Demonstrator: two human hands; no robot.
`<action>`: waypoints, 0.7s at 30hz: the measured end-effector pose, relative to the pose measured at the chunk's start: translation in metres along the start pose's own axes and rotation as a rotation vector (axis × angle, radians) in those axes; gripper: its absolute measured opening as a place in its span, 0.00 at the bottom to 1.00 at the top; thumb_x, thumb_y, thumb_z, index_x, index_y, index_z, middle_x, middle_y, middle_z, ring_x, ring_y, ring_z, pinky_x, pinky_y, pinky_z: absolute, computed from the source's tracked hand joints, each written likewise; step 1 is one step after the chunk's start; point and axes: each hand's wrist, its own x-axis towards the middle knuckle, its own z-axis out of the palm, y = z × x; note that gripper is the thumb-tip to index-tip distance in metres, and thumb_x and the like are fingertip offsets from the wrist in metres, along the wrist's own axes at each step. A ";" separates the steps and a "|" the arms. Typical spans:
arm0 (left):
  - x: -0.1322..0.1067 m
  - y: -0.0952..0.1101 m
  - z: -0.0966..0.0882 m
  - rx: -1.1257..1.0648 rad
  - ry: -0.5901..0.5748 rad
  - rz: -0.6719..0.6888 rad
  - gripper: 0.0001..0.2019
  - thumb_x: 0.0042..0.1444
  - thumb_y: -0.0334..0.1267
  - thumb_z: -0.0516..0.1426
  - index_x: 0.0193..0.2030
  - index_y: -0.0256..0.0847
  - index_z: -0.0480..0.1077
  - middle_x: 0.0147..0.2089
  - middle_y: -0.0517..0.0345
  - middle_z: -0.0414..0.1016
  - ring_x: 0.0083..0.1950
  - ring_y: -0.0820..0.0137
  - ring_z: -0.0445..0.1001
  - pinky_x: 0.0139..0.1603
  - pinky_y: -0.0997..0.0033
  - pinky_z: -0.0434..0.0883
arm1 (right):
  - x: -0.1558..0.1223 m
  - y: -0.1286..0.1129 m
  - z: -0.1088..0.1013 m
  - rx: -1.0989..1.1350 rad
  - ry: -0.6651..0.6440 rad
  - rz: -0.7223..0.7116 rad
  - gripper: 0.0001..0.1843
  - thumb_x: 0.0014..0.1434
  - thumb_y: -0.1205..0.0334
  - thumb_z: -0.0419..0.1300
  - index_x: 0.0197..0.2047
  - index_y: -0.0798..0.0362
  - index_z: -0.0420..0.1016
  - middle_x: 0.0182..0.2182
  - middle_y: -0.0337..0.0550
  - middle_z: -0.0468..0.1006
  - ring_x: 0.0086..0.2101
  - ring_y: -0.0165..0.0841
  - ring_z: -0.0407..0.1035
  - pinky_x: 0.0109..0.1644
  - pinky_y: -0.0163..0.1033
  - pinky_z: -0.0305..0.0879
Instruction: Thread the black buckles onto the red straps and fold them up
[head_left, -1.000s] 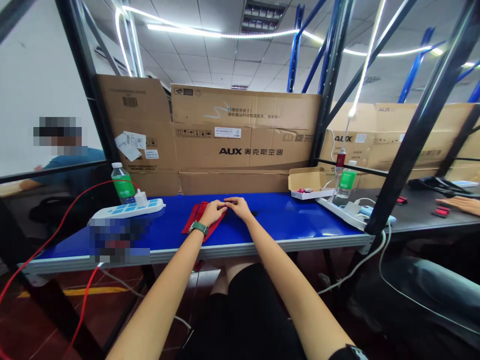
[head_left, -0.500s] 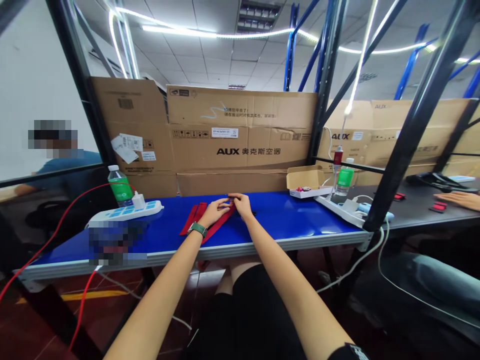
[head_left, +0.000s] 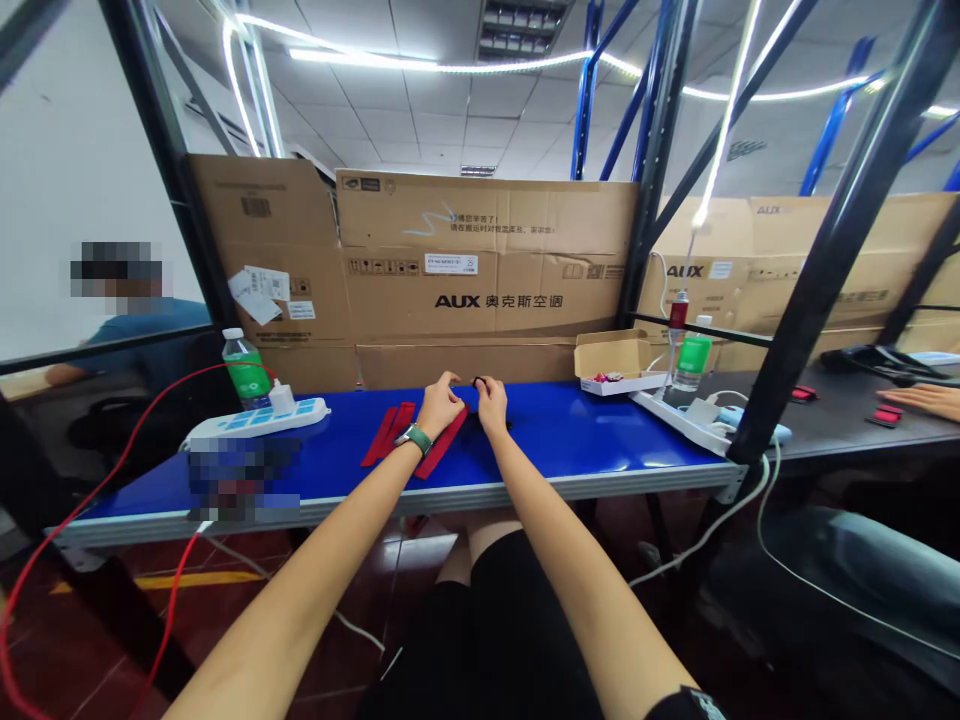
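My left hand (head_left: pixel 439 402) hovers over the blue table (head_left: pixel 570 440) above a red strip (head_left: pixel 444 441), its fingers curled together; whether they hold anything I cannot make out. My right hand (head_left: pixel 491 397) is beside it, fingertips pinched on a small black piece (head_left: pixel 478 380). More red strips (head_left: pixel 384 433) lie flat to the left of my left wrist, which wears a watch. Another small dark piece lies on the table just right of my right hand.
A white power strip (head_left: pixel 259 420) and green bottle (head_left: pixel 244 368) stand at the left. An open cardboard box (head_left: pixel 615 362), a second bottle (head_left: pixel 690 360) and another power strip (head_left: pixel 686 415) are at the right. Cardboard walls back the table. Another person's hand (head_left: pixel 926 398) rests far right.
Both hands have lifted from the red strip and shifted a little farther away; the right hand now pinches a small black piece raised above the table.
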 end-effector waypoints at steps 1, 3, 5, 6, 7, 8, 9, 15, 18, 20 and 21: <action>0.002 0.002 0.000 0.015 0.033 -0.022 0.18 0.46 0.26 0.60 0.46 0.39 0.74 0.28 0.58 0.77 0.34 0.64 0.77 0.42 0.68 0.71 | 0.000 0.000 0.000 0.007 -0.026 0.001 0.15 0.67 0.56 0.53 0.43 0.52 0.80 0.42 0.49 0.81 0.50 0.39 0.70 0.59 0.43 0.66; 0.002 0.000 0.003 0.028 0.102 -0.075 0.11 0.47 0.26 0.59 0.38 0.39 0.75 0.29 0.56 0.78 0.33 0.64 0.77 0.43 0.67 0.71 | -0.002 0.002 0.003 0.051 -0.104 0.033 0.15 0.67 0.55 0.54 0.43 0.51 0.80 0.41 0.47 0.81 0.48 0.39 0.70 0.57 0.42 0.68; -0.002 -0.006 0.006 0.017 0.184 -0.128 0.07 0.48 0.27 0.58 0.34 0.40 0.74 0.31 0.54 0.79 0.34 0.64 0.77 0.43 0.67 0.71 | -0.005 0.004 0.009 0.154 -0.208 0.115 0.16 0.66 0.51 0.55 0.44 0.50 0.79 0.41 0.46 0.81 0.44 0.37 0.72 0.50 0.40 0.72; -0.005 -0.009 0.009 -0.003 0.216 -0.143 0.06 0.49 0.29 0.58 0.34 0.40 0.73 0.33 0.53 0.79 0.36 0.64 0.77 0.43 0.67 0.71 | -0.006 0.006 0.012 0.229 -0.265 0.169 0.17 0.66 0.49 0.54 0.45 0.50 0.78 0.41 0.45 0.81 0.41 0.36 0.73 0.45 0.39 0.73; -0.008 -0.012 0.011 -0.036 0.237 -0.155 0.04 0.51 0.30 0.59 0.34 0.40 0.73 0.34 0.53 0.80 0.36 0.64 0.78 0.43 0.67 0.72 | -0.007 0.008 0.016 0.305 -0.313 0.217 0.19 0.66 0.47 0.53 0.46 0.50 0.77 0.41 0.44 0.81 0.38 0.35 0.74 0.41 0.38 0.73; -0.011 -0.014 0.013 -0.087 0.229 -0.157 0.04 0.52 0.32 0.59 0.36 0.41 0.73 0.36 0.53 0.80 0.38 0.64 0.78 0.43 0.68 0.72 | -0.008 0.009 0.018 0.374 -0.346 0.252 0.20 0.66 0.45 0.53 0.46 0.50 0.76 0.41 0.44 0.81 0.36 0.34 0.75 0.39 0.37 0.73; -0.013 -0.016 0.015 -0.152 0.209 -0.157 0.05 0.53 0.33 0.60 0.38 0.41 0.72 0.37 0.52 0.80 0.39 0.65 0.79 0.43 0.68 0.73 | -0.008 0.010 0.021 0.428 -0.353 0.270 0.20 0.66 0.45 0.53 0.46 0.51 0.76 0.41 0.45 0.81 0.36 0.34 0.75 0.39 0.37 0.73; -0.017 -0.011 0.012 -0.480 0.023 -0.185 0.09 0.64 0.38 0.54 0.46 0.38 0.70 0.37 0.52 0.79 0.36 0.67 0.80 0.41 0.66 0.78 | -0.003 0.015 0.022 0.401 -0.213 0.211 0.18 0.63 0.48 0.56 0.40 0.54 0.78 0.34 0.46 0.82 0.38 0.37 0.76 0.47 0.39 0.73; -0.019 -0.009 0.003 -0.305 0.092 -0.067 0.10 0.63 0.39 0.56 0.47 0.39 0.73 0.40 0.50 0.80 0.38 0.67 0.80 0.44 0.65 0.77 | -0.004 0.013 0.019 0.328 -0.276 0.234 0.19 0.65 0.47 0.53 0.44 0.52 0.76 0.26 0.40 0.77 0.25 0.32 0.71 0.33 0.36 0.71; -0.020 -0.010 -0.001 -0.224 0.098 0.034 0.13 0.58 0.38 0.61 0.50 0.40 0.75 0.48 0.49 0.80 0.43 0.65 0.79 0.49 0.65 0.76 | -0.007 0.009 0.019 0.316 -0.361 0.239 0.18 0.66 0.46 0.52 0.47 0.50 0.73 0.20 0.33 0.70 0.17 0.29 0.61 0.25 0.34 0.64; -0.020 -0.011 -0.002 -0.211 0.103 0.049 0.14 0.57 0.38 0.63 0.50 0.41 0.76 0.50 0.48 0.79 0.45 0.65 0.79 0.50 0.65 0.75 | -0.009 0.007 0.018 0.317 -0.403 0.236 0.18 0.65 0.45 0.53 0.48 0.49 0.71 0.19 0.30 0.66 0.16 0.27 0.57 0.23 0.33 0.61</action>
